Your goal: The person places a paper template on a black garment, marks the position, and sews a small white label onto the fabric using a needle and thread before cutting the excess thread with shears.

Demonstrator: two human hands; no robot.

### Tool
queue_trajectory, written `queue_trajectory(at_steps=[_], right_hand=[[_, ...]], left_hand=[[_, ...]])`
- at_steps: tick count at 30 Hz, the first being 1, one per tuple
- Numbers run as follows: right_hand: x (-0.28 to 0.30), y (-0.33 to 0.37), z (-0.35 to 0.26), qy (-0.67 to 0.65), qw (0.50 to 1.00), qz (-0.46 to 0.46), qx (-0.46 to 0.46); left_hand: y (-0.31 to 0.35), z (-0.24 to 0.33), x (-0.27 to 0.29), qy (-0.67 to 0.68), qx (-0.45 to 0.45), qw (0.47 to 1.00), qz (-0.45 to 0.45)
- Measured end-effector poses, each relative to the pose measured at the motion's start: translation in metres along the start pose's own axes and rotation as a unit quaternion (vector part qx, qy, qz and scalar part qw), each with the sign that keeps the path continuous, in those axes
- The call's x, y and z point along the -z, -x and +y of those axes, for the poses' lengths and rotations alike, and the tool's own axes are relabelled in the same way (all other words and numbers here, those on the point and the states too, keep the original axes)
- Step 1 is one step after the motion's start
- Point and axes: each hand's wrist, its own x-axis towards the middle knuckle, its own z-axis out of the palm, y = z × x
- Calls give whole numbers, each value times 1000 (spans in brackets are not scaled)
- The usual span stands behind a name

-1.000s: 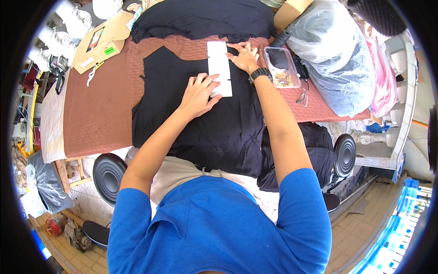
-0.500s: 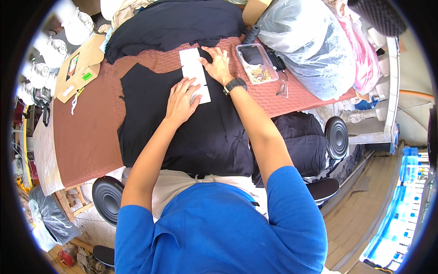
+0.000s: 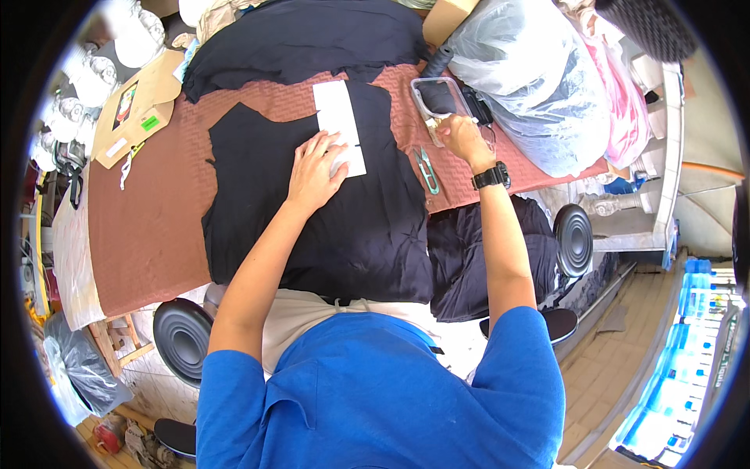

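A black piece of garment fabric lies spread on the table, with a white rectangular card flat on top of it. My left hand rests on the card's lower part, fingers outstretched and pressing down. Over at the right, my right hand is at the near end of a clear plastic box. Its fingers are bent together over the box's small contents; what they hold, if anything, I cannot make out. Between the box and the fabric lie green thread snips.
Dark fabric is heaped along the far side of the brown-covered table. A black thread cone stands by the box, beside a large plastic bag. A cardboard folder lies far left. More black cloth hangs at the right.
My right hand has left the top of the card and moved right to the plastic box. The snips have come into sight. My left hand remains on the card.
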Motion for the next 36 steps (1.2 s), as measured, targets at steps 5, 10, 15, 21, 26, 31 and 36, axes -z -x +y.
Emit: queue_trajectory(at_steps=[5, 10, 15, 21, 26, 31, 36], right_hand=[[-6, -3, 0, 31, 999, 14, -13], [-18, -5, 15, -37, 999, 31, 3], [-11, 5, 19, -52, 992, 91, 65], [27, 15, -27, -384, 909, 137, -84], [35, 33, -93, -665, 742, 78, -38], [26, 38, -119, -708, 700, 42, -86], [17, 39, -129, -772, 627, 25, -100]], left_hand=[[0, 0, 0, 2, 0, 1000, 0], [2, -1, 0, 1, 2, 1000, 1], [1, -1, 0, 1, 2, 1000, 2], [2, 0, 1, 5, 5, 1000, 1], [2, -1, -1, 0, 1, 1000, 3], [1, -1, -2, -6, -4, 1000, 8], [1, -2, -1, -14, 0, 1000, 3]])
